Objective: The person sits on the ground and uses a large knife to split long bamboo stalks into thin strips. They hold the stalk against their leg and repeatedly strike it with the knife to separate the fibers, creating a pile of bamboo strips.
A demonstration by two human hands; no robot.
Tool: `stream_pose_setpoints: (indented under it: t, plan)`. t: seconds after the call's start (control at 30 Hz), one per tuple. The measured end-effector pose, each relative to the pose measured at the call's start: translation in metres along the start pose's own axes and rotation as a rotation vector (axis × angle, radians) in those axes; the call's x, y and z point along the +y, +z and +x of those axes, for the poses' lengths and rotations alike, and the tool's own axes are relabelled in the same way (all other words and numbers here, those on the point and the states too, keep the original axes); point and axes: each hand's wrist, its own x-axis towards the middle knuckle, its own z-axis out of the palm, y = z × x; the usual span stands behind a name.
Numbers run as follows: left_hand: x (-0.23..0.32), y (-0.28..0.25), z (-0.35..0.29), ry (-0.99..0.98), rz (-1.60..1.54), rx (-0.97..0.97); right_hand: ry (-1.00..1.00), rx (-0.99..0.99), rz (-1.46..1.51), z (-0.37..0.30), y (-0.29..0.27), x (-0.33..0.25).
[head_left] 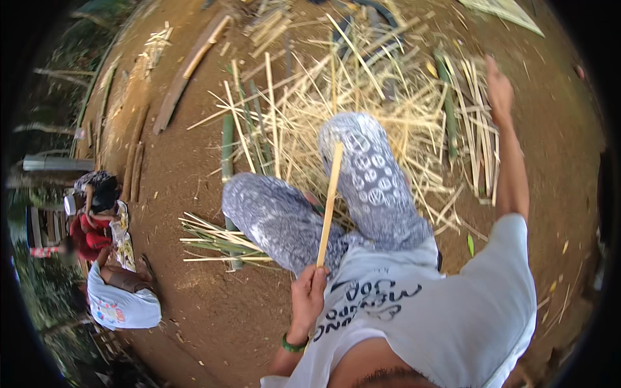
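My left hand [307,297], with a green band at the wrist, is closed around the lower end of a flat, pale bamboo strip [331,200]. The strip slants up between my knees, its far end over my right thigh. Stretched far out to the right, my right hand [499,90] is beside a row of pale bamboo strips [477,123] on the ground. Its fingers are small and blurred, and I cannot make out anything in them. Past my knees spreads a heap of thin bamboo shavings [414,126].
Green bamboo poles [227,149] [449,110] flank the shavings. More split strips [223,240] lie left of my legs. A long brown plank [187,71] rests at the far left. Two people, one in a white shirt [126,304] and one in red [90,234], are at the left.
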Motion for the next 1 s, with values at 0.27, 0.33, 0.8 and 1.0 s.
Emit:
stream_pose_setpoints:
  t: [0.27,0.33,0.8,1.0]
  plan:
    - [0.029,0.051,0.086,-0.013,-0.286,-0.129,-0.476,-0.361,0.178,-0.127,0.014,-0.022]
    - [0.026,0.060,0.095,-0.033,-0.295,-0.158,-0.492,-0.580,0.036,-0.180,0.033,-0.038]
    - [0.017,0.068,0.090,0.092,-0.242,-0.180,-0.897,-0.648,-0.174,-0.237,0.073,-0.073]
    - [0.017,0.049,0.069,0.038,-0.262,-0.188,-1.009,-0.577,-0.105,-0.228,0.080,-0.062]
